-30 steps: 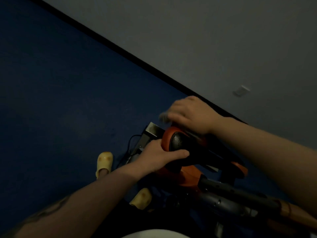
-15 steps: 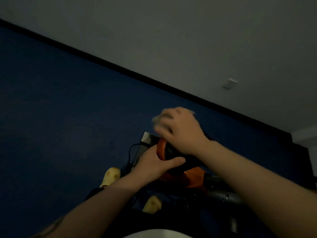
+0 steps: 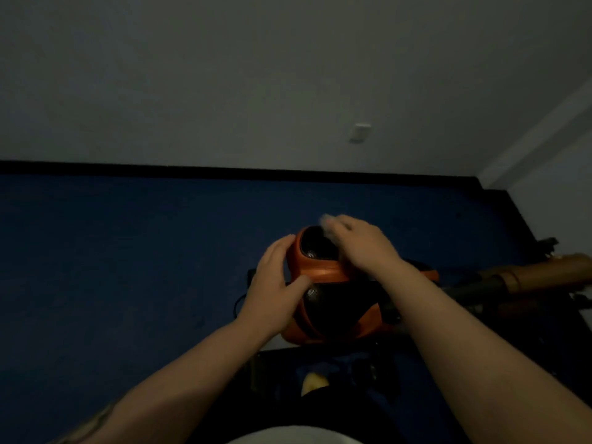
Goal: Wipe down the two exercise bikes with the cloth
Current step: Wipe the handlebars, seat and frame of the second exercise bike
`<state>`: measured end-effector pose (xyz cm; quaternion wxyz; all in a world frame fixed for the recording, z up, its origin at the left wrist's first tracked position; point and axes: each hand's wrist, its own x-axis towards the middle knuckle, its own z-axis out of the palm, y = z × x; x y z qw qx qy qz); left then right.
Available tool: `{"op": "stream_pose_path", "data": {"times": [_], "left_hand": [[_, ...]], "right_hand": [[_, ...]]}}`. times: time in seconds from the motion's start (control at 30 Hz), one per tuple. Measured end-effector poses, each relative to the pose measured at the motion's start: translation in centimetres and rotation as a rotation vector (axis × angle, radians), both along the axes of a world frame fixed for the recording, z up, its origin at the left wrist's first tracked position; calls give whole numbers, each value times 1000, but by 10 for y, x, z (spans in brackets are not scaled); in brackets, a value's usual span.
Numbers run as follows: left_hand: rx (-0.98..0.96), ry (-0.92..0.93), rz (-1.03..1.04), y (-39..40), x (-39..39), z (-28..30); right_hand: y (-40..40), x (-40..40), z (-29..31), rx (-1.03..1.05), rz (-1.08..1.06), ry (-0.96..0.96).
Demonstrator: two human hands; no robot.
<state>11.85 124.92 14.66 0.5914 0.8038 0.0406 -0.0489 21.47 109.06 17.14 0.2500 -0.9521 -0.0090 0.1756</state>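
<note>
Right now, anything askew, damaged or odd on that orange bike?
Nothing stands out. The left hand steadies the orange and black bike part while the right hand presses the cloth on its top. The picture is too dim to judge fine damage.

No legible text, label, brand, number or sign anywhere in the dim view.
</note>
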Motion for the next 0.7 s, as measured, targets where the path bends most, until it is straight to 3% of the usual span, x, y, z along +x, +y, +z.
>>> {"op": "stream_pose_path", "data": {"times": [0.07,0.13,0.23,0.3,0.4,0.47,0.53,0.7], "left_hand": [[19,-3,8,5,10,0],[59,-59,0,5,21,5],[35,-151,-20,-4,35,13],[64,-180,-50,-3,45,17],[223,-257,-243,-4,68,22],[360,-322,-380,-14,84,26],[493,-373,-515,-27,94,27],[756,-342,-542,-37,96,21]], "right_hand": [[-12,3,3,-158,-115,98],[8,-12,7,-237,-55,-83],[44,-43,4,-78,-7,-407],[37,-53,-5,-56,8,-478],[-23,-51,-24,-197,-201,-491],[-63,-50,-27,-336,-398,-389],[-70,-51,-28,-336,-510,-344],[-31,-73,-29,-195,-359,-533]]}}
